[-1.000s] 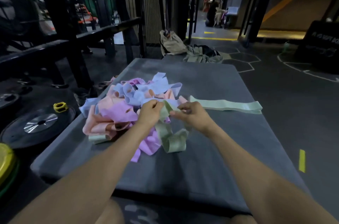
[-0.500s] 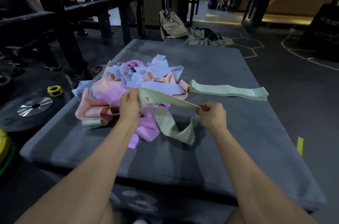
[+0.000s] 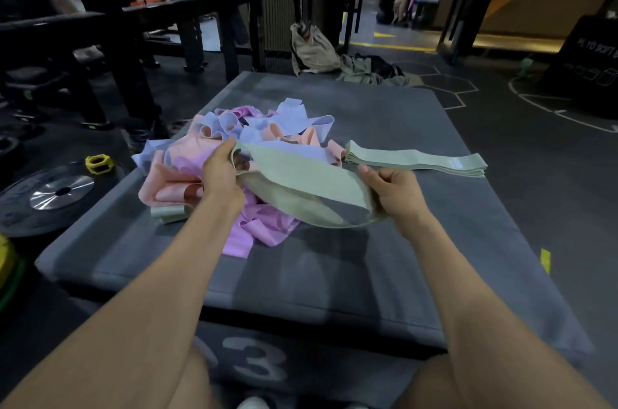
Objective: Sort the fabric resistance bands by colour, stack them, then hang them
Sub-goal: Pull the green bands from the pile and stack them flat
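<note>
A pale green band [image 3: 301,181] is stretched as an open loop between my hands, just above the grey padded box [image 3: 384,258]. My left hand [image 3: 219,174] grips its left end over the pile. My right hand [image 3: 393,189] grips its right end. Behind and left lies a tangled pile of bands [image 3: 214,154] in pink, purple and light blue, with another green band [image 3: 167,213] poking out at its near left edge. A flat stack of green bands [image 3: 418,162] lies on the box to the right of the pile.
A weight plate [image 3: 57,191] and a yellow collar [image 3: 98,163] lie on the floor at left. Black rack frames [image 3: 110,23] stand behind them. A bag [image 3: 311,47] and clothes [image 3: 368,72] lie beyond the box. A person sits far back [image 3: 391,0].
My hands have moved apart, pulling the green band out of the pile and spreading it from a crumpled bunch into a wide open loop. The camera has tilted further down.
</note>
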The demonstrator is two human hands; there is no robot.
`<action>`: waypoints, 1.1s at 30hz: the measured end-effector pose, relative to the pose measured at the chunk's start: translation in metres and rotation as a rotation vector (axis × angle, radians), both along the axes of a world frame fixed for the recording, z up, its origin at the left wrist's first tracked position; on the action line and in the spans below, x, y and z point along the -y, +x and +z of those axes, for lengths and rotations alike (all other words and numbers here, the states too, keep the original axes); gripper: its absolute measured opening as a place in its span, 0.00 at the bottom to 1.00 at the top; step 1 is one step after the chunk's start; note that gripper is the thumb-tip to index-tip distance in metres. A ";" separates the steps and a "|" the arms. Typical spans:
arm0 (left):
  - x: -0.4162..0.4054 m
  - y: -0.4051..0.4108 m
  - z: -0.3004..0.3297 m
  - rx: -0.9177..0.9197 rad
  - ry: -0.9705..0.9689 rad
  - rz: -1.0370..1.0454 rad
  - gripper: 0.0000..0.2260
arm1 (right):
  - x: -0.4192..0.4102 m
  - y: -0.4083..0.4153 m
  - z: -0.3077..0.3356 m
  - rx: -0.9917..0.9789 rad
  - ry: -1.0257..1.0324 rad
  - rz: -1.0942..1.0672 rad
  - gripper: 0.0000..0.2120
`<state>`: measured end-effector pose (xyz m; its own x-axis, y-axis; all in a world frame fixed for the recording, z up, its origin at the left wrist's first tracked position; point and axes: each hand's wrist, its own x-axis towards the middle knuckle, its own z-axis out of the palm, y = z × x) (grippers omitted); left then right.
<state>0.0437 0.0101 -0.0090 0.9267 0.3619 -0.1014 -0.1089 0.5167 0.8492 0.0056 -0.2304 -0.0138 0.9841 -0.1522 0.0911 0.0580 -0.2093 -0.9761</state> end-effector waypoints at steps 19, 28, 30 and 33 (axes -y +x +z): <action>-0.004 -0.027 0.002 -0.117 -0.048 0.018 0.12 | 0.003 -0.013 -0.014 -0.141 -0.631 -0.210 0.13; -0.013 -0.024 -0.016 -0.133 0.513 0.055 0.10 | -0.003 -0.013 -0.012 -0.099 0.313 -0.003 0.11; -0.014 -0.024 -0.016 -0.153 0.477 0.053 0.05 | -0.001 -0.011 -0.014 -0.117 0.392 0.043 0.12; -0.016 -0.022 -0.016 -0.190 0.383 0.044 0.05 | 0.001 -0.014 -0.014 -0.110 0.416 0.135 0.14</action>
<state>0.0214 0.0256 -0.0248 0.8873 0.4456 -0.1189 0.0527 0.1582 0.9860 -0.0083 -0.2312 -0.0281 0.9981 -0.0235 -0.0566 -0.0506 0.2050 -0.9775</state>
